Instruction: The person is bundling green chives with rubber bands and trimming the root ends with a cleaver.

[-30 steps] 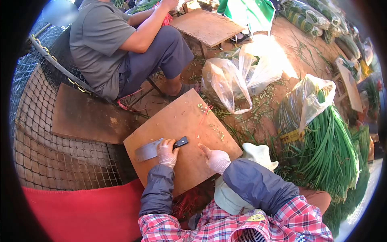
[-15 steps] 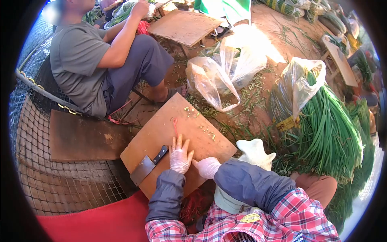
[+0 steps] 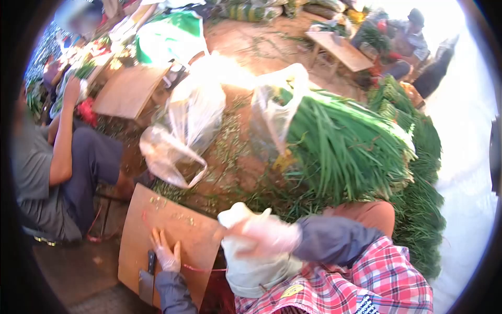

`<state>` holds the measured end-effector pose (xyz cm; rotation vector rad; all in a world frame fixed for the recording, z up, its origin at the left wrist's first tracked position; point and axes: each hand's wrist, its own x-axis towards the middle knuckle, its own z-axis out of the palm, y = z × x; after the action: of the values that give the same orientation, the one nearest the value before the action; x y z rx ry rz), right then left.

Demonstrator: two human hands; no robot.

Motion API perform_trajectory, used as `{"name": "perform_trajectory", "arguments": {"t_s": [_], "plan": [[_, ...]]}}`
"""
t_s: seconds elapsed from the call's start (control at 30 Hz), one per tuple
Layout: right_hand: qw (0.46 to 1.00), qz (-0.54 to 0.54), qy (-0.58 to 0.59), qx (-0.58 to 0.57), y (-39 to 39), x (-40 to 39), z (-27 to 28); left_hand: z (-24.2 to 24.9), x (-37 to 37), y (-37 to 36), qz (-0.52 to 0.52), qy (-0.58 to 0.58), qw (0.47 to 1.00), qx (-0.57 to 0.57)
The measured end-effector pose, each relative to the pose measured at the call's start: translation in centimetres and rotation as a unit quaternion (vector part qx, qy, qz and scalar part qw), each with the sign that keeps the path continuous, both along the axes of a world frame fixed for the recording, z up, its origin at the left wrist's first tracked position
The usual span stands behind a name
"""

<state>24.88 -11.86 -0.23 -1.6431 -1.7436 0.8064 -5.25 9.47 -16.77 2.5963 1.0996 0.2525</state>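
Resting the gloved left hand (image 3: 166,256) on the wooden board (image 3: 201,238), near its middle, with fingers spread and nothing visible in the grip. Beyond the board's right edge, over a pale cloth (image 3: 243,275), holding out the gloved right hand (image 3: 269,235), too blurred to tell how far closed or whether gripping anything. Just left of the left hand, on the board toward its near edge, a cleaver (image 3: 146,285), with black handle toward the far edge. From near the left wrist across the right edge, a red string (image 3: 204,270). Along the far edge, chopped bits (image 3: 183,215). Past that edge, on the ground, a clear plastic bag (image 3: 196,118); farther right, a partly bagged bundle of long green stems (image 3: 348,144). Off to the left, a seated person in grey (image 3: 36,162).
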Motion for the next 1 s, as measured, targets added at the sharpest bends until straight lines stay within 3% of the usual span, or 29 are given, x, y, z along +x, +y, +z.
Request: {"name": "perform_trajectory", "arguments": {"t_s": [0.07, 0.17, 0.23, 0.37, 0.47, 0.5, 0.6, 0.63, 0.67, 0.73, 0.77, 0.87, 0.93, 1.0], "plan": [[0.976, -0.189, -0.067, 0.082, -2.9, 7.1, 3.0, 1.6, 0.6, -0.7, 0.009, -0.010, 1.000, 0.000], [0.873, -0.416, -0.233, 0.099, -7.3, 18.1, 1.0, 5.3, 3.4, -1.1, -0.010, -0.056, 0.997, 0.043], [0.815, -0.508, -0.271, -0.058, -8.4, 23.3, -0.5, 9.9, 8.4, -2.4, -0.049, -0.081, 0.994, 0.056], [0.769, -0.502, -0.303, -0.256, -3.8, 23.1, -3.1, 19.3, 26.3, -8.3, -0.246, -0.178, 0.950, 0.067], [0.762, -0.507, -0.296, -0.274, -2.8, 23.1, -5.3, 18.5, 38.3, -11.8, -0.366, -0.153, 0.897, 0.196], [0.760, -0.514, -0.292, -0.269, -2.9, 23.6, -5.8, 17.0, 41.9, -12.1, -0.375, -0.119, 0.900, 0.190], [0.762, -0.524, -0.274, -0.264, -3.9, 25.3, -6.1, 14.6, 49.0, -11.3, -0.266, 0.127, 0.935, 0.198], [0.761, -0.522, -0.276, -0.269, -3.9, 25.4, -6.2, 11.4, 51.1, -9.2, -0.174, 0.080, 0.968, 0.164], [0.759, -0.522, -0.277, -0.273, -3.7, 25.3, -6.2, 11.3, 51.9, -7.1, -0.113, 0.048, 0.991, 0.043], [0.761, -0.518, -0.277, -0.276, -3.6, 25.2, -5.9, 10.9, 51.2, -3.7, -0.040, -0.073, 0.993, -0.087], [0.764, -0.515, -0.275, -0.275, -3.5, 25.3, -5.5, 5.9, 51.6, 0.4, -0.046, -0.153, 0.984, -0.082], [0.767, -0.509, -0.279, -0.274, -3.5, 25.4, -5.6, 2.7, 50.3, 3.2, -0.015, -0.199, 0.953, -0.229], [0.773, -0.508, -0.263, -0.274, -3.6, 25.9, -5.8, 1.8, 50.0, 3.1, -0.016, -0.259, 0.922, -0.286], [0.788, -0.503, -0.219, -0.277, -3.6, 26.7, -6.5, 3.3, 49.1, 2.6, -0.012, -0.229, 0.926, -0.300]]}}
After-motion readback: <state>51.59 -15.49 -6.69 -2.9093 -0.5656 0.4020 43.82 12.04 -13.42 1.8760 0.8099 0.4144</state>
